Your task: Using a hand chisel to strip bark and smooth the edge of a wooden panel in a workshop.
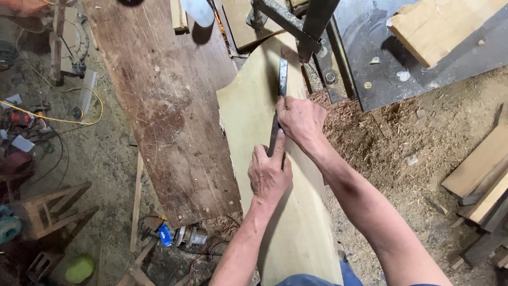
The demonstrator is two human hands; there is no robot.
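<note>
A pale curved wooden board (248,106) runs from my lap up toward a dark metal machine frame (312,24). A long flat metal tool (282,77), like a file or blade, lies along the board. My right hand (300,119) grips the tool near its middle and presses it onto the wood. My left hand (270,172) holds the tool's near end, fingers wrapped around it. Both forearms reach in from the bottom of the view.
A wide, worn dark plank (169,106) lies left of the pale board. Sawdust (391,137) covers the ground at right, with stacked wood offcuts (481,175). A yellow cable (58,119), small wooden stools (47,212) and a power tool (182,235) sit at left.
</note>
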